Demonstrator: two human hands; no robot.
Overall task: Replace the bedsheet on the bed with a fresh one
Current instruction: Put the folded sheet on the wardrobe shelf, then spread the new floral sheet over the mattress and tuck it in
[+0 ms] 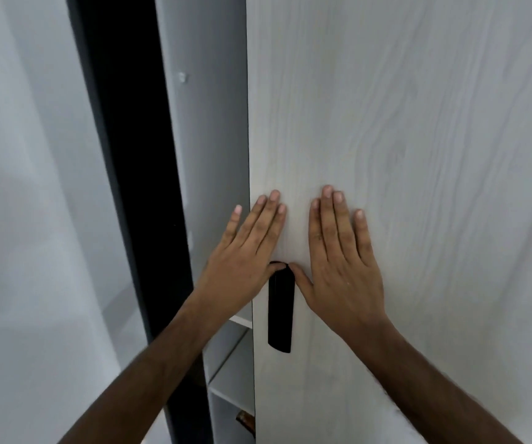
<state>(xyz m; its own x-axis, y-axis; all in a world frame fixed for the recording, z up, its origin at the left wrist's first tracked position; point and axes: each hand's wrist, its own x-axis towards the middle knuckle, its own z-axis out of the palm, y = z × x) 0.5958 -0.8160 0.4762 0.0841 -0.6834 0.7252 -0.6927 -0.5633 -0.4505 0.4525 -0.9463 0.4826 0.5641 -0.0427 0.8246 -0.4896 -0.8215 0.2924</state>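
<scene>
A pale wood-grain wardrobe door (418, 139) fills the right of the view, standing slightly ajar. Both my hands lie flat on it with straight fingers. My left hand (245, 251) presses near the door's left edge, its little finger reaching past the edge. My right hand (341, 254) presses just to the right of it. The thumbs meet at the top of a black vertical handle (280, 315) between the hands. No bedsheet or bed is in view.
Through the gap at the door's left edge I see the wardrobe's grey inner side (207, 155) and white shelves (229, 363), with a small brown object (245, 423) low down. A black frame edge (130, 171) and a white wall (17, 187) lie to the left.
</scene>
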